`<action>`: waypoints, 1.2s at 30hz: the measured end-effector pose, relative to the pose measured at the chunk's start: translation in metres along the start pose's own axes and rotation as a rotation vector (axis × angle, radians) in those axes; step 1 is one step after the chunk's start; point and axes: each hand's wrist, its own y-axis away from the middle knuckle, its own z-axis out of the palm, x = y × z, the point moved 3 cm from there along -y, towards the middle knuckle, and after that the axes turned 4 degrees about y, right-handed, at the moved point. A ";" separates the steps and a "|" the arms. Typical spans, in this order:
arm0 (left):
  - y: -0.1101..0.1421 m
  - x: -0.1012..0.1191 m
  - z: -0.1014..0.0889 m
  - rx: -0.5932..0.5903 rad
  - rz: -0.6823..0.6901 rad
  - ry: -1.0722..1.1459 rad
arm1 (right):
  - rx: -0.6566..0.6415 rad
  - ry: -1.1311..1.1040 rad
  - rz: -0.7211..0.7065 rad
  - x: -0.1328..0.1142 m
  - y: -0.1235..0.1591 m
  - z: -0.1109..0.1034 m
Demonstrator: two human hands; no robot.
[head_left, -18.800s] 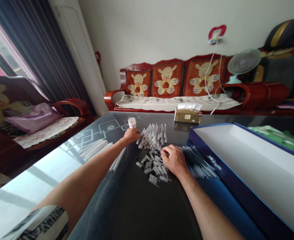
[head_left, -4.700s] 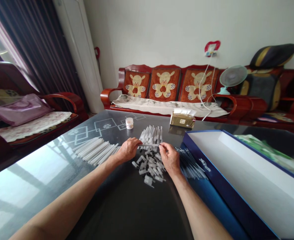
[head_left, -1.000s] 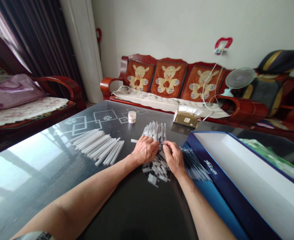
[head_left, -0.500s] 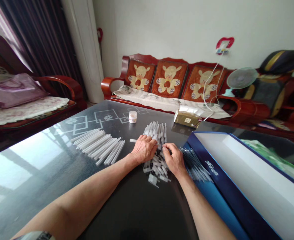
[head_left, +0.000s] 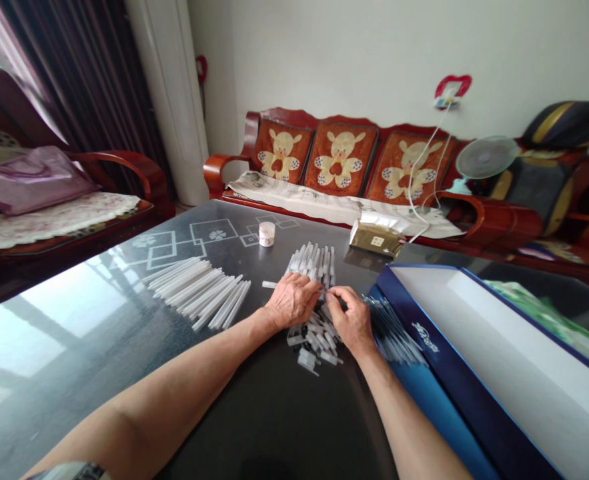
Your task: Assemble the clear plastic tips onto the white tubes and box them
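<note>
My left hand (head_left: 292,300) is curled round a white pen barrel (head_left: 269,285) whose end sticks out to its left. My right hand (head_left: 353,319) is closed in a pinch against the barrel's other end, and what it pinches is hidden. Both hands rest over a heap of small clear caps (head_left: 314,340) on the dark glass table (head_left: 254,413). A pile of clear pen parts (head_left: 314,260) lies just beyond the hands. Thin refills (head_left: 394,330) lie in a pile to the right of my right hand.
A row of white barrels (head_left: 199,293) lies to the left. A small white jar (head_left: 267,233) and a tissue pack (head_left: 375,238) stand farther back. An open blue box (head_left: 499,347) fills the right side. A red wooden sofa (head_left: 344,160) and a fan (head_left: 484,157) stand behind.
The hands have stayed together over the caps, shifting only slightly. A few seconds ago they held a barrel stretched between them, farther apart.
</note>
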 end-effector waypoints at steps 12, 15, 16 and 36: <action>0.000 -0.006 0.003 0.062 -0.077 -0.036 | 0.150 0.281 -0.176 -0.015 0.002 -0.005; 0.000 -0.006 0.003 0.082 -0.042 -0.031 | -0.013 0.374 -0.259 -0.025 0.004 0.001; 0.000 -0.006 0.002 0.088 -0.032 -0.028 | -0.042 0.385 -0.263 -0.027 0.004 0.002; -0.006 -0.002 -0.020 0.178 0.058 0.018 | -0.192 1.096 0.189 0.032 0.012 -0.078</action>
